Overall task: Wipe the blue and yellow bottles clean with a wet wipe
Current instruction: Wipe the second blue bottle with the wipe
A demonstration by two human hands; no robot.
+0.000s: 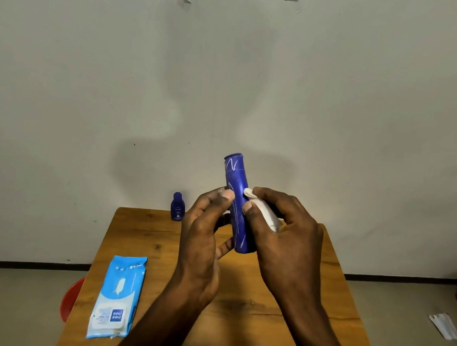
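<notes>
Blue bottle (236, 199) — white scribbles — white wipe (266, 215)

**Where things sit on and around the worktop**

The tall bottle (237, 202) is held upright above the middle of the worktop (308, 288), between the left hand (204, 235) and the right hand (283, 235). The wipe (266, 215) lies between the right hand and the bottle's side. The small bottle (177, 206) stands at the far edge, left of both hands. The wipe pack (117, 297) lies flat near the left edge.

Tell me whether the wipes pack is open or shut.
Shut, it seems: the wipes pack lies flat on the table, its white flap down at the near end.
</notes>
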